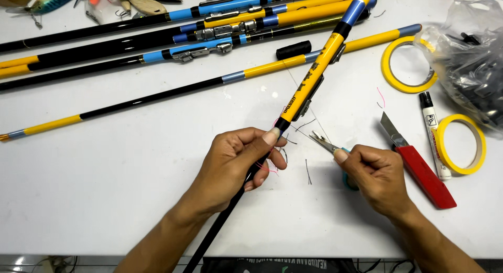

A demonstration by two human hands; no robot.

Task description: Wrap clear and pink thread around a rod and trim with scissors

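Yellow-and-black fishing rod (309, 87) is lying slantwise across the white counter (105, 168) — the left hand (236, 163) is closing its grip around the black section. Beside it, the right hand (377, 176) is pinching small teal-handled metal scissors (327, 145), blades parted. Farther right, a red utility knife (419, 171) is resting; beyond, more yellow, blue and black rods (173, 37) are lying.

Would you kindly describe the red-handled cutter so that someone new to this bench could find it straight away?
Start at the white table and look just beyond the right hand, which holds small snips. The utility knife lies there at a slant, beside a white marker and a roll of yellow tape. It alone has a red handle and a bare angled blade.
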